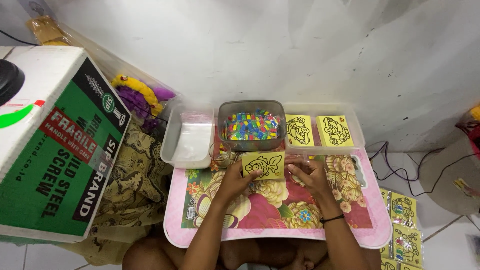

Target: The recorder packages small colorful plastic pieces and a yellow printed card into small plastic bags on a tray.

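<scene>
- Green and white, the big cardboard box (55, 145) stands on the floor to your left, well apart from the table, with patterned cloth (135, 185) bunched between the two.
- Your low table (372, 225) has a pink rim and a floral top; you sit at its near edge with both forearms laid across it.
- Three tubs line the far edge. The clear tub (172, 135) at the far left corner holds a stack of clear bags, the grey tub (252, 107) in the middle holds small coloured pieces, and the clear tray (355, 125) at the far right corner holds two yellow cards (318, 131) drawn with cars.
- More yellow cards, the packets (404, 220), lie on the floor off the near right corner.
- The fish card (263, 165), yellow with a black outline, sits up off the table top just in front of the grey tub, between your hands.
- Your left hand (235, 179) pinches the fish card's left edge, thumb on its face.
- Your right hand (309, 175), a dark band at its wrist, has its fingers at the card's right edge; whether they clamp it you cannot tell from here.
</scene>
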